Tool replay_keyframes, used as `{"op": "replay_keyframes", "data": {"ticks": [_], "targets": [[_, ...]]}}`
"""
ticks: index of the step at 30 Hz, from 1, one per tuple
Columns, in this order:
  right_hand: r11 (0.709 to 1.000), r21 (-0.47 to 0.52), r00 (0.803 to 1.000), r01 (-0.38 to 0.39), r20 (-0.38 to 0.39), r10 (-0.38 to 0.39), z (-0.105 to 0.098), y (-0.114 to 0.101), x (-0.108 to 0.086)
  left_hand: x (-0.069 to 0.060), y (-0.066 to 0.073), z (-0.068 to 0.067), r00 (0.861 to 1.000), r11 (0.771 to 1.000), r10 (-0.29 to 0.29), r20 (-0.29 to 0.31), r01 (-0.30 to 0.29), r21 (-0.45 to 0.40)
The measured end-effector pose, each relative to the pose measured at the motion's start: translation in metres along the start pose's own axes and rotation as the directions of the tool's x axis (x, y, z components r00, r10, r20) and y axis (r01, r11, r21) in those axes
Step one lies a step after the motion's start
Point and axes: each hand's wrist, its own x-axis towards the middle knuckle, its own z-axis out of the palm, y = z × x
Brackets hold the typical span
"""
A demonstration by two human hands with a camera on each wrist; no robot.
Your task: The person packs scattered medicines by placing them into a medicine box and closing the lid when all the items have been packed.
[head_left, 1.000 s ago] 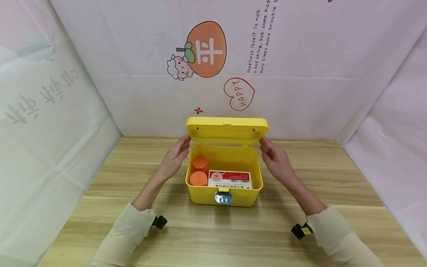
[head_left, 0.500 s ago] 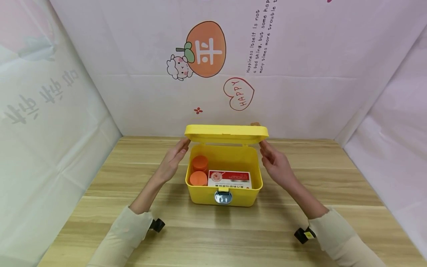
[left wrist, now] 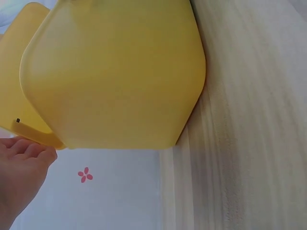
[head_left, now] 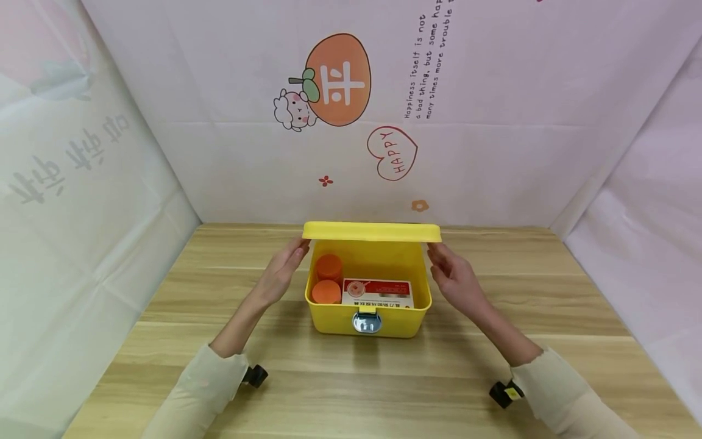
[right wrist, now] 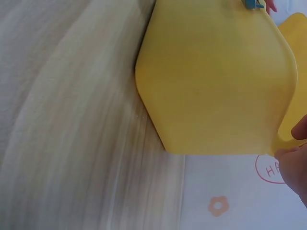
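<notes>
A yellow plastic storage box stands on the table with its hinged lid raised, tilting forward over the back. My left hand touches the lid's left end with its fingers extended; the left wrist view shows these fingertips against the lid's back edge. At the opposite end my right hand has its fingers against the lid, the tips partly hidden behind it. Inside the box, two orange round-topped containers stand at the left, beside a red and white carton. A clear latch is on the front.
The box sits on a wood-grain table, near a white printed cloth backdrop. More cloth hangs along both sides. A black wrist camera is strapped at each sleeve cuff.
The lid has swung forward and down, from showing its inside to showing mostly its rim and top edge. Both hands have stayed with its ends; the forearms shifted slightly outward.
</notes>
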Motion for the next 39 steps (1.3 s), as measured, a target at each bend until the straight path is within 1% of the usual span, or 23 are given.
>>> {"op": "replay_keyframes", "data": {"ticks": [4,6,10,15,23,28,36,39], "targets": [[0.999,-0.033,1.0,-0.011,0.007,0.011,0.0,0.002,-0.005,-0.004,-0.003,0.001,1.0,1.0,0.009,0.008,-0.009,0.024],[0.999,-0.046,1.0,0.0,0.01,0.001,0.001,0.003,-0.007,-0.006,-0.004,0.001,1.0,0.999,0.025,0.014,-0.025,0.023],[0.998,-0.062,1.0,0.027,0.007,-0.026,0.002,0.007,-0.009,-0.01,-0.005,0.003,1.0,0.999,0.018,0.016,-0.019,0.04],[0.997,-0.064,0.999,0.04,0.009,-0.039,0.003,0.012,-0.012,-0.014,-0.007,0.004,1.0,0.997,0.008,0.011,-0.009,0.078],[0.995,-0.044,0.996,0.084,0.002,-0.084,0.005,0.018,-0.018,-0.017,-0.012,0.008,0.999,0.993,0.048,0.006,-0.048,0.107],[0.992,-0.042,0.993,0.119,-0.003,-0.119,0.007,0.022,-0.019,-0.019,-0.013,0.009,0.999,0.99,0.052,0.003,-0.052,0.13],[0.99,-0.061,0.991,0.131,0.008,-0.13,0.008,0.022,-0.025,-0.025,-0.013,0.011,0.999,0.993,0.044,0.016,-0.045,0.111],[0.989,-0.045,0.99,0.143,0.009,-0.143,0.009,0.024,-0.027,-0.027,-0.013,0.012,0.999,0.994,0.038,0.033,-0.041,0.098]]}}
